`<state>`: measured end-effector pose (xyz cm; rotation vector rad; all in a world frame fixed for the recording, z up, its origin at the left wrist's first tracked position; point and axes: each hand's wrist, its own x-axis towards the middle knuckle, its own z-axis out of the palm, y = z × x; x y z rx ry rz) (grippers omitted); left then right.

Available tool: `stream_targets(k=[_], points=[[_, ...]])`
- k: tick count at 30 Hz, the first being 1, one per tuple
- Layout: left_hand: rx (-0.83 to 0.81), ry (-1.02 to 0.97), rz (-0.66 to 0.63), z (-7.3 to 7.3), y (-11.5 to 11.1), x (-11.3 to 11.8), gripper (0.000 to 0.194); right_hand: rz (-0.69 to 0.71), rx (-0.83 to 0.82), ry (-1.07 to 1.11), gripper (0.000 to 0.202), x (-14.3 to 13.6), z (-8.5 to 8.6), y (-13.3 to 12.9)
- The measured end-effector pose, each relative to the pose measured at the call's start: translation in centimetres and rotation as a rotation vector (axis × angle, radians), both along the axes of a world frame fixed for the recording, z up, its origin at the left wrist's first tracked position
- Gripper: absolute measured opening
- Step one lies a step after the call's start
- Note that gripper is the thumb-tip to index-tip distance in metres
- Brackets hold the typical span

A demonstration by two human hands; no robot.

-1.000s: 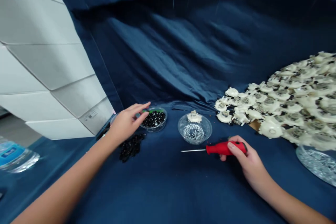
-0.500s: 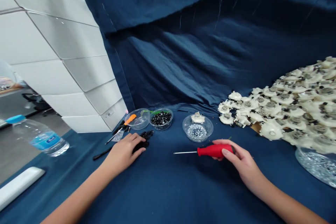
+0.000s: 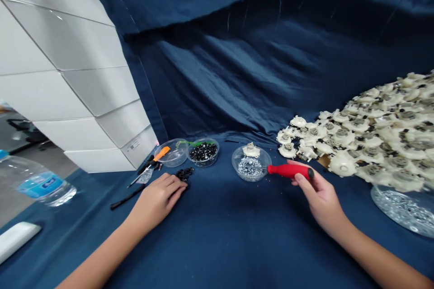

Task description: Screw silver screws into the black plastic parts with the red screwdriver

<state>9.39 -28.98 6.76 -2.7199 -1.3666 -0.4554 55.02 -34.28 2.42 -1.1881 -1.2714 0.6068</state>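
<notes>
My right hand (image 3: 317,189) is closed around the handle of a red screwdriver (image 3: 288,171), whose shaft points left into a clear bowl of small silver screws (image 3: 251,168). A cream plastic part (image 3: 251,149) rests at the back of that bowl. On the left, my left hand (image 3: 161,196) has its fingers together at a small pile of black parts (image 3: 185,174); what its fingertips grip is hidden. Behind it stands a clear bowl of black pieces (image 3: 204,151).
White boxes (image 3: 98,90) are stacked at the left, near a water bottle (image 3: 40,185). An orange-handled tool (image 3: 162,153) lies by a clear lid-like dish (image 3: 174,156). Many cream parts (image 3: 369,131) are heaped at the right, behind a clear container of metal pieces (image 3: 403,210).
My right hand has moved the screwdriver up and forward, and its tip is now in the screw bowl. My left fingers have drawn closer together at the black pile. The view has shifted slightly right.
</notes>
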Motion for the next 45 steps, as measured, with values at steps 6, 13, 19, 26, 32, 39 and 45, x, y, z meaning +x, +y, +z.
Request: stream_targets(k=[6,13,19,26,32,39,45], points=[[-0.029,-0.022,0.073,-0.6,-0.3,0.2,0.028,0.074,-0.086,0.011,0.049,-0.1,-0.9,0.1],[-0.026,-0.245,0.083,1.6,-1.2,1.6,0.024,0.186,-0.161,-0.057,0.054,-0.7,-0.8,-1.0],[-0.708,-0.725,0.056,1.3,-3.2,6.9,0.027,0.212,-0.16,-0.097,0.052,-1.1,-0.9,-1.5],[-1.209,-1.118,-0.067,-1.2,-0.2,13.1,0.03,0.102,-0.055,-0.067,0.049,-1.1,0.2,-2.3],[-1.113,-1.178,-0.057,-2.5,2.9,12.6,0.034,0.091,-0.061,-0.083,0.045,-1.1,0.4,-2.9],[-1.112,-1.177,-0.102,-2.6,2.8,12.2,0.055,0.229,-0.155,0.28,0.045,-0.7,-1.2,-2.9],[-1.101,-1.082,-0.198,-3.2,2.2,12.2,0.058,0.351,-0.256,0.527,0.047,-2.7,0.1,-2.6]])
